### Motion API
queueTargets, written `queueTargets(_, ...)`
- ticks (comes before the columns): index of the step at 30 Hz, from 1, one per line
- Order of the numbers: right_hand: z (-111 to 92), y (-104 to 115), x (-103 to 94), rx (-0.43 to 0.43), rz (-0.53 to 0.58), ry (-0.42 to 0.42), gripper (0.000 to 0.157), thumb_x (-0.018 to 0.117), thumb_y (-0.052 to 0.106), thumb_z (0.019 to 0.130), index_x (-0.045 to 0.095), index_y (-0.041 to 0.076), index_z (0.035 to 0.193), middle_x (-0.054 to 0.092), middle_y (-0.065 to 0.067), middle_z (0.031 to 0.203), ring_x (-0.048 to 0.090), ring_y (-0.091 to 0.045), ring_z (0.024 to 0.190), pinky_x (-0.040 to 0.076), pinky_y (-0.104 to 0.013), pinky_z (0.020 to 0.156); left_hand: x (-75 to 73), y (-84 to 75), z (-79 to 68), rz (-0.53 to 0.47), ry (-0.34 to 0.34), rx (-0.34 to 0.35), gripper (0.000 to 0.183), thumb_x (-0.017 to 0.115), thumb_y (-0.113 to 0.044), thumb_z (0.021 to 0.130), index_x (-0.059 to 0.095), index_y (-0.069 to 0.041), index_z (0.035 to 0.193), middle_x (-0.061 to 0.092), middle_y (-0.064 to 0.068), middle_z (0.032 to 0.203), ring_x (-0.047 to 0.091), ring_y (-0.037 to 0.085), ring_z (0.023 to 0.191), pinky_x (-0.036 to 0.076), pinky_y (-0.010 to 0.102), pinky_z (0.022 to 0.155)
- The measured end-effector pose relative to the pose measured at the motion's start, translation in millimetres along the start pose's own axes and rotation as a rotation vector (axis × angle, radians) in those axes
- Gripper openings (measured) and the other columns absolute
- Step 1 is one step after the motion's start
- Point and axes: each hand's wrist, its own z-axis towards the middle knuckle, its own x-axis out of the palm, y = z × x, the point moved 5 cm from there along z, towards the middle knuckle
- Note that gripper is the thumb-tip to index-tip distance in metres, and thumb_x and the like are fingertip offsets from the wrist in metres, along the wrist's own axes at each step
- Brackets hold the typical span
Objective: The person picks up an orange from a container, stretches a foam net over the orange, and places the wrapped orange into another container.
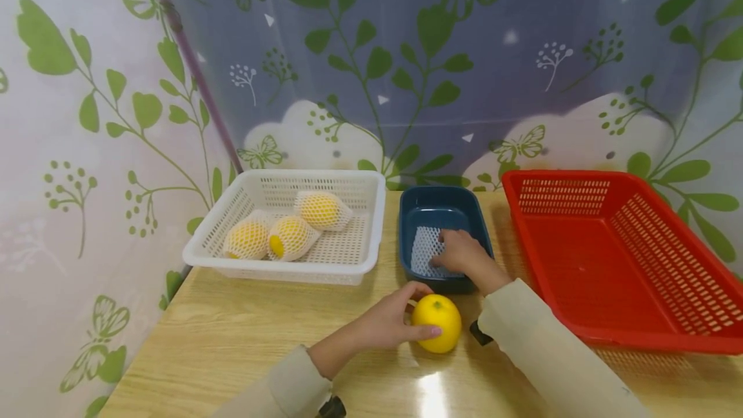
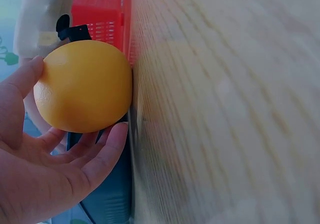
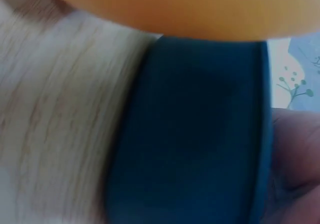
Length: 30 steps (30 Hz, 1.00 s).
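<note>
My left hand (image 1: pixel 395 318) grips a round yellow fruit (image 1: pixel 438 334), thumb on its near side and fingers on its far side. In the left wrist view the fruit (image 2: pixel 85 87) sits close beside the wood surface. My right hand (image 1: pixel 464 253) reaches into a dark blue basin (image 1: pixel 444 199). There its curled fingers pinch the right side of a white foam net sleeve (image 1: pixel 425 247). From the right wrist camera, the wall of the basin (image 3: pixel 190 129) hides most of that hand and all of the net.
At the left stands a white basket (image 1: pixel 371 237) with three netted yellow fruits (image 1: pixel 290 237) inside. A large red basket (image 1: pixel 586 269) stands at the right, beside my right forearm. All rest on a wooden table (image 1: pixel 232 340), with a patterned curtain (image 1: pixel 360 115) behind.
</note>
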Motion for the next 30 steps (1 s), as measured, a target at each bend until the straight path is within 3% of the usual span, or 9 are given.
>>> queueTargets(10, 5.1, -6.9, 8.7, 0.023, -0.057, 0.001, 0.049, 0.073, 0.013, 0.085, 0.055, 0.0, 0.13, 0.05, -0.026, 0.13, 0.044, -0.043, 0.114, 0.039, -0.058, 0.102, 0.4, 0.5, -0.5, -0.008, 0.006, -0.007, 0.054, 0.072, -0.027, 0.089, 0.045, -0.011, 0.132, 0.053, 0.002, 0.125, 0.054, 0.011, 0.108, 0.047, 0.023, 0.094)
queueTargets(20, 5.8, -6.9, 7.4, 0.012, -0.077, -0.03, 0.035, 0.071, 0.003, 0.084, 0.061, -0.002, 0.117, 0.056, -0.02, 0.111, 0.052, -0.033, 0.097, 0.049, -0.048, 0.092, -0.1, -0.3, -1.5, -0.009, 0.004, 0.002, 0.053, 0.072, -0.026, 0.089, 0.045, -0.011, 0.132, 0.053, 0.003, 0.125, 0.054, 0.012, 0.109, 0.047, 0.023, 0.094)
queueTargets(30, 5.2, -5.1, 2.1, -0.045, -0.086, -0.133, 0.024, 0.069, 0.002, 0.084, 0.063, -0.001, 0.106, 0.06, -0.017, 0.1, 0.055, -0.031, 0.087, 0.053, -0.044, 0.083, -1.1, -1.6, -1.2, -0.004, 0.004, -0.002, 0.053, 0.072, -0.026, 0.089, 0.045, -0.011, 0.132, 0.053, 0.003, 0.125, 0.053, 0.012, 0.109, 0.047, 0.023, 0.095)
